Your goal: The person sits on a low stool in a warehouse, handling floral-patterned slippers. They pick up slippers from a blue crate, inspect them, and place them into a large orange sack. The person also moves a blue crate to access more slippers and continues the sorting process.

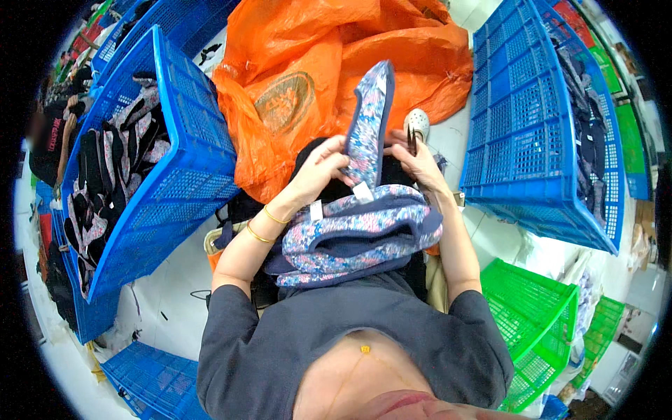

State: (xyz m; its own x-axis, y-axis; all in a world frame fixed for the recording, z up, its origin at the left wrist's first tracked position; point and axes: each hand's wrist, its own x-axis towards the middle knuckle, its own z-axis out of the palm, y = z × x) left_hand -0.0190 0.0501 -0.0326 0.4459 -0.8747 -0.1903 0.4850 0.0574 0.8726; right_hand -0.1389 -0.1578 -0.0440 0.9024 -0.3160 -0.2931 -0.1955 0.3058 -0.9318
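A floral fabric slipper (367, 122) in blue, pink and white with a navy edge stands upright in front of me. My left hand (322, 171) grips its left side with fingers and thumb. On its other side, my right hand (418, 162) is closed around small dark thread snips (411, 143), fingertips close to the slipper's edge. Matching slippers (357, 246) lie stacked on my lap between my forearms, some with a white tag (362, 192) at the edge. The slipper's lower end meets the top of this pile.
A large orange plastic sack (315, 63) spreads out ahead. Blue crates stand on both sides: the left crate (199, 140) holds many dark and floral slippers, the right crate (518, 119) dark ones. A green crate (525, 301) is at lower right. Another person's hand (68, 129) shows at far left.
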